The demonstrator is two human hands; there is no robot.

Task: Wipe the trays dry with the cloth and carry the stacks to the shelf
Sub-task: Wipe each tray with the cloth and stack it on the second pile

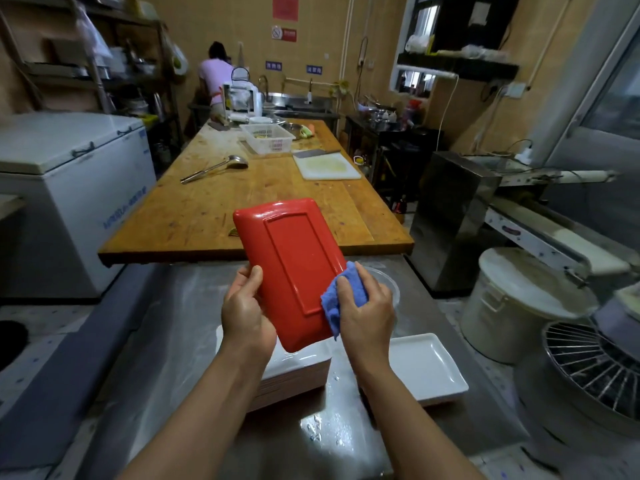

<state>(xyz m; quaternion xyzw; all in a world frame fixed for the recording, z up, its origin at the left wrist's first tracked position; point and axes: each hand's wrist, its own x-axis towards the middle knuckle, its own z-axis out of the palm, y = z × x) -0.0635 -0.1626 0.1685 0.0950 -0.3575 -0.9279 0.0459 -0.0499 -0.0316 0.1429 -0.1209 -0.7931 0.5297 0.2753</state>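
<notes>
A red rectangular tray point(289, 265) is held up over the steel counter with its underside facing me. My left hand point(244, 311) grips its lower left edge. My right hand point(367, 313) holds a blue cloth point(343, 299) against the tray's lower right edge. Below my hands a stack of white trays point(294, 372) sits on the counter, partly hidden by my arms. A single white tray point(426, 368) lies to its right.
The steel counter point(180, 341) is wet, with water drops near my right forearm. A long wooden table point(242, 199) with a ladle, basket and cutting board runs ahead. A chest freezer point(69, 188) stands left; a lidded white bucket point(519, 306) and mixer stand right. A person works at the far end.
</notes>
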